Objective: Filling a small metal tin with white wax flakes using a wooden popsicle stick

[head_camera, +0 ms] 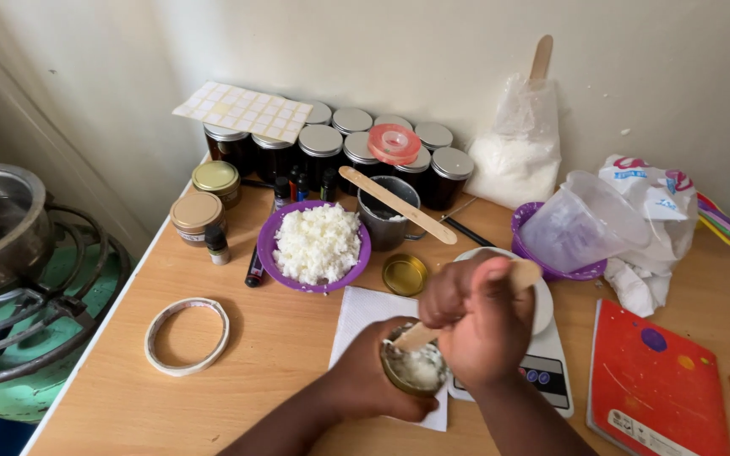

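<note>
Small gold-rimmed glass jar (414,371) of white wax, gripped by left hand (365,380), is being packed by right hand (479,325) fisted around flat wooden stick (420,335); next, firm downward pressing likely.

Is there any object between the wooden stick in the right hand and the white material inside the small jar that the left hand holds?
Nothing visible is between them. The right hand holds the flat wooden stick with its lower end already inside the open small gold-rimmed jar, in the white material. The left hand grips the jar's side, not its mouth.
</note>
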